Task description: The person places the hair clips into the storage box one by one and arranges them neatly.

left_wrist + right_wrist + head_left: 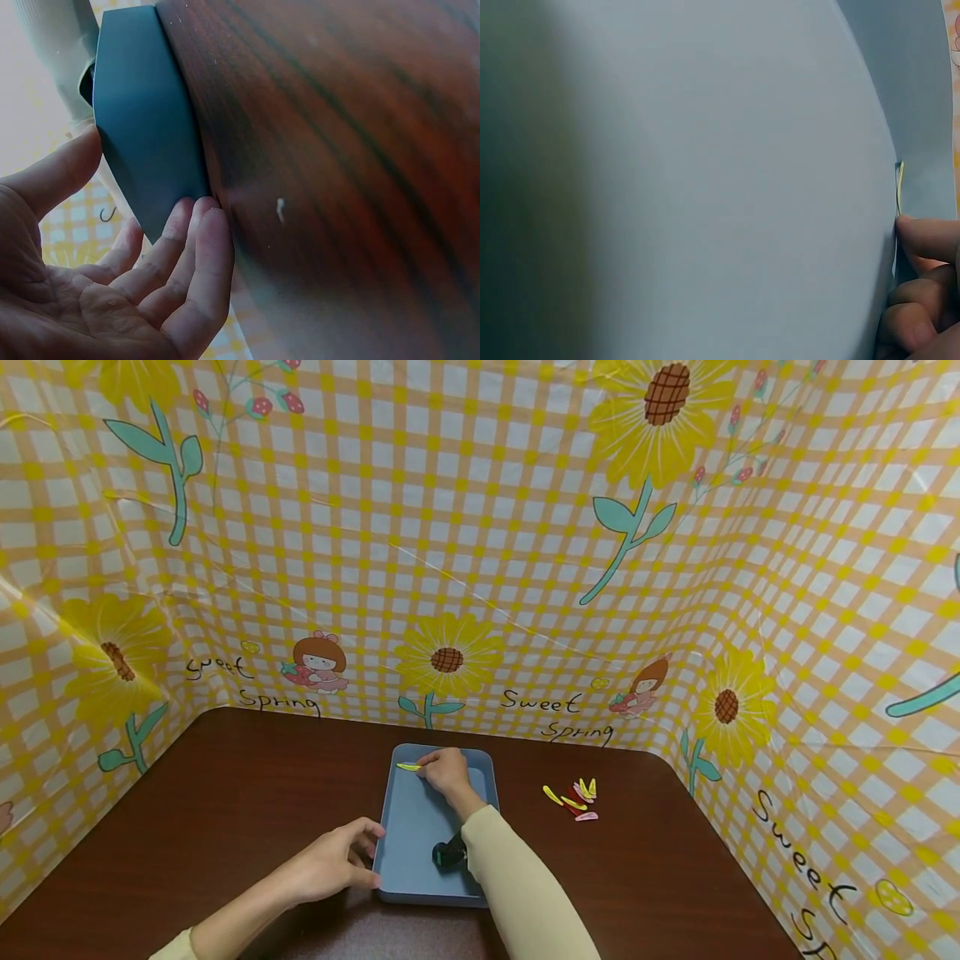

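One large cloth (495,552), checked in yellow and orange with sunflowers, small cartoon figures and the words "Sweet Spring", rises beyond both hands and along either side of them. Below the hands spreads a dark reddish-brown table (225,802). A shallow blue-grey tray (420,843) with rounded corners lies on it, just right of the left hand and under the right one.

A pale sleeve (528,885) covers the right forearm and crosses over the tray's right side. The left hand (333,864) is spread, its thumb well apart from its loosely bent fingers; thumb and fingertips touch the tray's left side. The right hand (445,774) reaches over the tray's far part, farther forward than the left, with thumb and finger pinching a yellow clip (407,767).

Well to the right of the right hand, outside the tray, a loose cluster of clips (552,795) lies on the table: yellow, pink and red, some overlapping. A black device (447,855) sits at the right wrist, over the tray floor.

The pinched clip, slim and small, sticks out leftward from the right fingertips, inside the tray and close by its far wall.
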Action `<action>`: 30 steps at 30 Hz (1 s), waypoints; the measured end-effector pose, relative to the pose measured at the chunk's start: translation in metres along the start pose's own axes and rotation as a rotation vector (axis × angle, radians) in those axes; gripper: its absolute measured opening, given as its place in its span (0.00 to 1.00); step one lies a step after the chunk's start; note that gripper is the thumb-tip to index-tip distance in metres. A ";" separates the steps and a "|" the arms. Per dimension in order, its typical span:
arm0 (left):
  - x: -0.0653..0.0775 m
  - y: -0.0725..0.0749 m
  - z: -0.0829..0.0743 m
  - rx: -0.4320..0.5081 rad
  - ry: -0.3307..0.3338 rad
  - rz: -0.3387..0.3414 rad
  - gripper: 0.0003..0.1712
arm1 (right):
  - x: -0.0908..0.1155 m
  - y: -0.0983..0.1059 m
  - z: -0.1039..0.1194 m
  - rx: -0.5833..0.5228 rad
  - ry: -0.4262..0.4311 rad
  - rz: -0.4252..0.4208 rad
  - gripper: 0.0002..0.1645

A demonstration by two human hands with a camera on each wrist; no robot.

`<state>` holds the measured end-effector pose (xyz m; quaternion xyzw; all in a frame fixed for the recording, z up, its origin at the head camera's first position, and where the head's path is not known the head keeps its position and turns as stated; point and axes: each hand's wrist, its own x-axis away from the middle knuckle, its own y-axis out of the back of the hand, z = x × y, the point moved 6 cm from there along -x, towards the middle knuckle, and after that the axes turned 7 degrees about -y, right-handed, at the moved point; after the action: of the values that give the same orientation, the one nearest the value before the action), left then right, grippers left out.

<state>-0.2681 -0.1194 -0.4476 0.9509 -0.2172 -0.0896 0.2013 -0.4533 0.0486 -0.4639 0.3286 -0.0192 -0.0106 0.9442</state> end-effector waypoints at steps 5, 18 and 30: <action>0.000 -0.001 0.000 -0.002 0.009 0.004 0.34 | 0.001 0.002 0.000 -0.027 -0.009 0.007 0.06; 0.001 -0.001 -0.001 -0.020 0.024 -0.003 0.34 | 0.006 0.009 -0.001 -0.108 -0.014 0.078 0.10; 0.002 0.000 -0.001 -0.019 0.026 -0.002 0.35 | 0.014 0.031 0.003 -0.137 -0.013 0.148 0.12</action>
<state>-0.2660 -0.1197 -0.4473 0.9502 -0.2129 -0.0794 0.2131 -0.4390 0.0706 -0.4418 0.2608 -0.0489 0.0555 0.9626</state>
